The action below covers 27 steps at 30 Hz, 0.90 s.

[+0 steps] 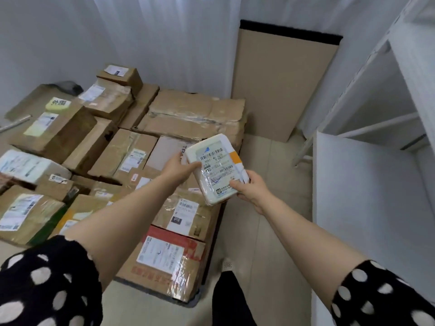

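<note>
The left hand (178, 167) is gripping the far-left edge of the white parcel (215, 169), thumb lying on its labelled face, while the right hand (250, 190) is gripping the near-right corner, thumb on top and fingers curled beneath. The parcel is being held tilted in the air, label facing up, above the right edge of the cardboard boxes (188, 114) and beside the white shelving (376, 109).
</note>
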### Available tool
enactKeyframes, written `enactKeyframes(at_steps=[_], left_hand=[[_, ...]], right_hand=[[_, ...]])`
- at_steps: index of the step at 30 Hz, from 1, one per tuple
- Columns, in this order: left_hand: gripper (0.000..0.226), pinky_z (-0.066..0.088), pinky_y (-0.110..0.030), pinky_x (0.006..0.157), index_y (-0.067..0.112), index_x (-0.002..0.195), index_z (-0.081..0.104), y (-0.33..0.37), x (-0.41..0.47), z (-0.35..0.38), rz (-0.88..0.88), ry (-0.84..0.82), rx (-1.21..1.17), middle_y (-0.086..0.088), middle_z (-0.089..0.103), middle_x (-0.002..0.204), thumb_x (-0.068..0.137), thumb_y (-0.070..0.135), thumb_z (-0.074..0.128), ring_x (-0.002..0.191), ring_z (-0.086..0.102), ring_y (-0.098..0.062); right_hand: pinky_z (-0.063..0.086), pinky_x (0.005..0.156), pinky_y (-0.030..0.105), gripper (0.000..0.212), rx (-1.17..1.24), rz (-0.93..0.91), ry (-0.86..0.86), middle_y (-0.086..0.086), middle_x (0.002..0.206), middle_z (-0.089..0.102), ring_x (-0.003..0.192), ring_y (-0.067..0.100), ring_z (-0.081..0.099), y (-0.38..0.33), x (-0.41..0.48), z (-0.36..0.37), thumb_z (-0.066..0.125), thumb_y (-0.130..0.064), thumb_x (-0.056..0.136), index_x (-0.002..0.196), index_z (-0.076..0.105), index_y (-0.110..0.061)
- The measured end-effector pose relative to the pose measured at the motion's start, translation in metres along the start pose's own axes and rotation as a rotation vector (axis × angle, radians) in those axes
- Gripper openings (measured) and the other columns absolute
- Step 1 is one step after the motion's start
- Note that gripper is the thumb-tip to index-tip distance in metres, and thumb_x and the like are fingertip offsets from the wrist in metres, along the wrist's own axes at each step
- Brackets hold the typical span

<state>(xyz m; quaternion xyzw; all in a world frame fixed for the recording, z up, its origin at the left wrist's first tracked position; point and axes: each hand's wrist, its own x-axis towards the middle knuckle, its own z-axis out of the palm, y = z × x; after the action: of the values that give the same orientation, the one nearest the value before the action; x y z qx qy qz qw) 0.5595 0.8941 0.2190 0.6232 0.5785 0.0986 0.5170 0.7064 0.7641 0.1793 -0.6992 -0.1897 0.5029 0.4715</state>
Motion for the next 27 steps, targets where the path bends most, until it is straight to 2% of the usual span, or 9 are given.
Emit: enactKeyframes(at_steps=[3, 4, 7, 9, 14, 16, 19, 23, 27], left_hand=[[0.077, 0.044, -0.038, 0.094, 0.018, 0.152, 0.018, 0.011, 0.049, 0.008, -0.016, 0.021, 0.008, -0.011, 0.033, 0.152, 0.090, 0.021, 0.064, 0.128, 0.044, -0.029], [0.077, 0.042, -0.034, 0.092, 0.019, 0.152, 0.018, 0.009, 0.063, 0.010, -0.020, 0.021, 0.006, -0.010, 0.032, 0.152, 0.091, 0.020, 0.064, 0.131, 0.041, -0.028], [0.076, 0.042, -0.031, 0.086, 0.019, 0.152, 0.020, -0.004, 0.100, 0.017, -0.088, -0.012, 0.001, -0.009, 0.037, 0.149, 0.090, 0.017, 0.063, 0.125, 0.047, -0.025], [0.067, 0.045, -0.031, 0.085, 0.015, 0.149, 0.028, -0.017, 0.120, 0.021, -0.144, -0.031, 0.003, -0.010, 0.044, 0.143, 0.091, 0.016, 0.063, 0.115, 0.052, -0.023], [0.049, 0.051, -0.034, 0.080, 0.011, 0.136, 0.049, -0.050, 0.153, 0.025, -0.236, 0.017, 0.050, -0.011, 0.059, 0.124, 0.090, 0.019, 0.063, 0.100, 0.058, -0.024], [0.048, 0.051, -0.034, 0.077, 0.009, 0.135, 0.050, -0.063, 0.160, 0.026, -0.257, 0.035, 0.088, -0.011, 0.059, 0.122, 0.091, 0.021, 0.062, 0.101, 0.059, -0.025], [0.046, 0.051, -0.038, 0.086, 0.007, 0.133, 0.052, -0.081, 0.167, 0.025, -0.290, 0.026, 0.142, -0.012, 0.059, 0.123, 0.090, 0.022, 0.062, 0.107, 0.059, -0.028], [0.042, 0.049, -0.043, 0.093, 0.008, 0.130, 0.055, -0.096, 0.170, 0.026, -0.297, -0.009, 0.250, -0.011, 0.061, 0.122, 0.092, 0.025, 0.058, 0.108, 0.059, -0.028], [0.039, 0.049, -0.041, 0.090, 0.011, 0.132, 0.053, -0.107, 0.174, 0.027, -0.271, -0.050, 0.310, -0.011, 0.060, 0.123, 0.094, 0.021, 0.055, 0.108, 0.058, -0.029]], right_hand=[[0.047, 0.058, 0.017, 0.017, -0.092, 0.018, -0.066, 0.003, 0.092, 0.065, 0.074, 0.011, 0.059, -0.006, 0.059, -0.013, 0.064, -0.001, 0.087, 0.092, 0.057, -0.016], [0.049, 0.062, 0.018, 0.018, -0.123, 0.019, -0.094, 0.006, 0.096, 0.066, 0.078, 0.013, 0.062, -0.005, 0.078, -0.015, 0.064, 0.000, 0.086, 0.098, 0.058, -0.012], [0.053, 0.089, 0.038, 0.034, -0.234, 0.043, -0.165, 0.013, 0.113, 0.066, 0.101, 0.027, 0.064, -0.001, 0.128, -0.016, 0.069, -0.002, 0.083, 0.115, 0.056, -0.003], [0.050, 0.095, 0.042, 0.045, -0.306, 0.052, -0.191, 0.013, 0.117, 0.064, 0.104, 0.025, 0.062, 0.000, 0.155, -0.015, 0.070, -0.005, 0.081, 0.122, 0.053, -0.005], [0.051, 0.089, 0.039, 0.050, -0.409, 0.085, -0.198, 0.009, 0.114, 0.063, 0.104, 0.024, 0.063, 0.018, 0.206, -0.001, 0.074, -0.019, 0.076, 0.119, 0.053, -0.008], [0.051, 0.090, 0.037, 0.046, -0.424, 0.107, -0.181, 0.008, 0.113, 0.063, 0.104, 0.022, 0.062, 0.028, 0.217, 0.007, 0.074, -0.018, 0.079, 0.119, 0.054, -0.006], [0.047, 0.082, 0.030, 0.037, -0.465, 0.133, -0.159, 0.003, 0.108, 0.062, 0.099, 0.019, 0.059, 0.041, 0.225, 0.019, 0.068, -0.015, 0.085, 0.118, 0.054, -0.006], [0.050, 0.089, 0.041, 0.035, -0.498, 0.189, -0.157, 0.005, 0.104, 0.058, 0.096, 0.022, 0.057, 0.055, 0.229, 0.028, 0.059, -0.015, 0.091, 0.123, 0.050, -0.008], [0.049, 0.092, 0.044, 0.039, -0.594, 0.181, -0.180, 0.012, 0.117, 0.059, 0.107, 0.029, 0.059, 0.053, 0.230, 0.033, 0.055, -0.016, 0.093, 0.130, 0.046, -0.007]])
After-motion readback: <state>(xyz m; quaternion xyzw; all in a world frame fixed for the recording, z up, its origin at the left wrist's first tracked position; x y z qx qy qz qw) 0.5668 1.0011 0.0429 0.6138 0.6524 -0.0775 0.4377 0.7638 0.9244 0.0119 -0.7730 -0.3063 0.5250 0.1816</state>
